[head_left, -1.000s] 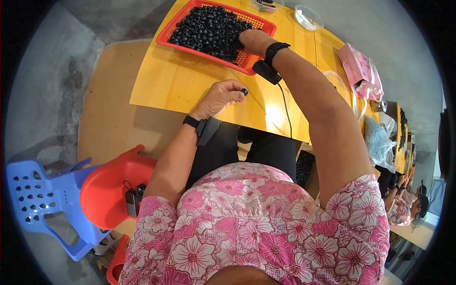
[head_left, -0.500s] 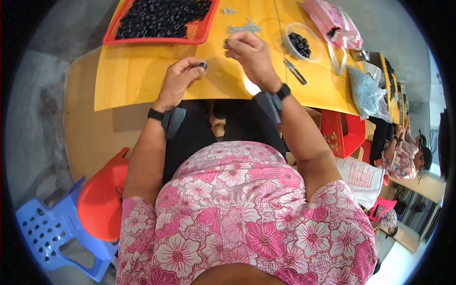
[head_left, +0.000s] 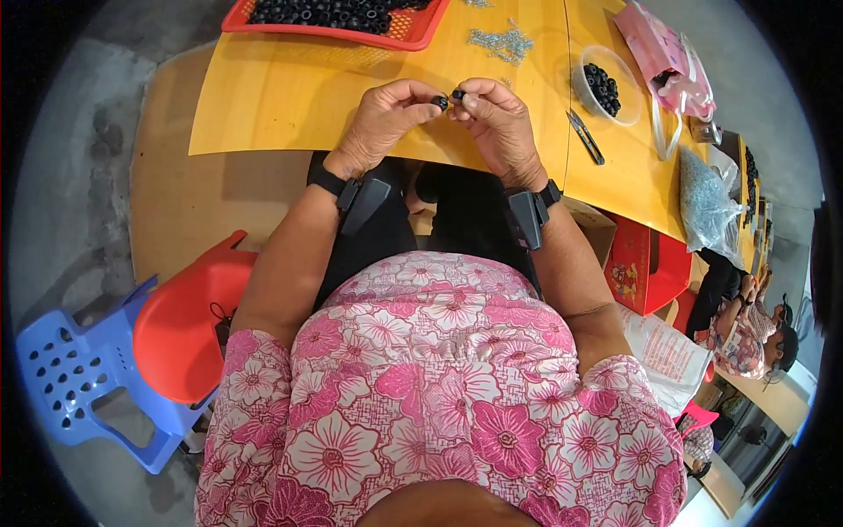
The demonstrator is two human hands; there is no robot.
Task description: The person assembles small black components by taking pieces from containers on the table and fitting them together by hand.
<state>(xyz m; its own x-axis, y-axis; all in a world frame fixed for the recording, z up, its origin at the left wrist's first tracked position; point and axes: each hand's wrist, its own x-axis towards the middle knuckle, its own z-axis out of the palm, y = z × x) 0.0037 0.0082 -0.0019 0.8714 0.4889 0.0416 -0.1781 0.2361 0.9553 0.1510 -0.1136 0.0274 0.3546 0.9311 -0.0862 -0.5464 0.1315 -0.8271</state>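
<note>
Pieces: small round black piece (head_left: pixel 439 103) and second small black piece (head_left: pixel 458 94), close together over the yellow tabletop (head_left: pixel 281 105); whether they touch is hard to tell.
Left hand (head_left: pixel 379 123): thumb and forefinger pinching the first.
Right hand (head_left: pixel 499 125): pinching the second.
Farther: red rectangular plastic basket (head_left: pixel 413 40) of black rings (head_left: pixel 316 16); clear round plastic tub (head_left: pixel 630 97).

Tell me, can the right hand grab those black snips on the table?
Probably yes: the black snips lie close to the right hand with nothing between, though its fingers pinch a small black piece.
</note>
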